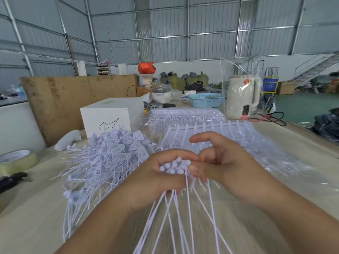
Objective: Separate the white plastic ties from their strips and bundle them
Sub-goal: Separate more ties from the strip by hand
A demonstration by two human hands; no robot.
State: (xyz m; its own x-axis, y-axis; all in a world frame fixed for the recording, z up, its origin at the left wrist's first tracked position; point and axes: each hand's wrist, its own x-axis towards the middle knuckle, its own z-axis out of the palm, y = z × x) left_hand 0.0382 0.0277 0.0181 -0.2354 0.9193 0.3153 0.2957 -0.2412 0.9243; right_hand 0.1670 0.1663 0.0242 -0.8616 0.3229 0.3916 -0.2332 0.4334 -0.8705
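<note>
My left hand grips a bunch of white plastic ties by their round heads, and their long tails fan out downward toward me. My right hand touches the same bunch from the right, with thumb and fingers curled round the heads and the index finger raised. A big loose pile of separated ties with flat tags lies to the left on the table. Strips of ties still joined in rows lie just beyond my hands, and more strips in clear plastic are stacked behind them.
A white box stands behind the pile. A tape roll and a dark tool sit at the left edge. A cream kettle, a blue basket and a cardboard sheet stand farther back.
</note>
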